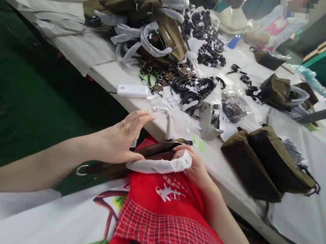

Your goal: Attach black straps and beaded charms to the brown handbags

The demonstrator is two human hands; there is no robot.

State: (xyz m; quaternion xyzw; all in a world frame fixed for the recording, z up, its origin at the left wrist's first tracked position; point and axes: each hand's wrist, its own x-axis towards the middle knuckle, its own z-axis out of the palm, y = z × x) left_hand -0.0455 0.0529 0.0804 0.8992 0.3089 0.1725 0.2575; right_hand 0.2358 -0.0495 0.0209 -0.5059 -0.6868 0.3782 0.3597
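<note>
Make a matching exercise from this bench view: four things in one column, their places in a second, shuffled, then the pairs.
1. left hand
2. white power bank
3. olive bags
4. red apron

A. on the table's near edge, far left
B. on the person's lap
C. on the brown bag, fingers spread
D. lying right of the hands

Pairs: 1-C, 2-A, 3-D, 4-B

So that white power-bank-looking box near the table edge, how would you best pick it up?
Grip the white box across its narrow width, on the two long sides, coming down from above. It lies flat near the edge of the table, its top bare. A thin cable seems to leave its left end, so lift gently. Clutter sits close on its right.
</note>
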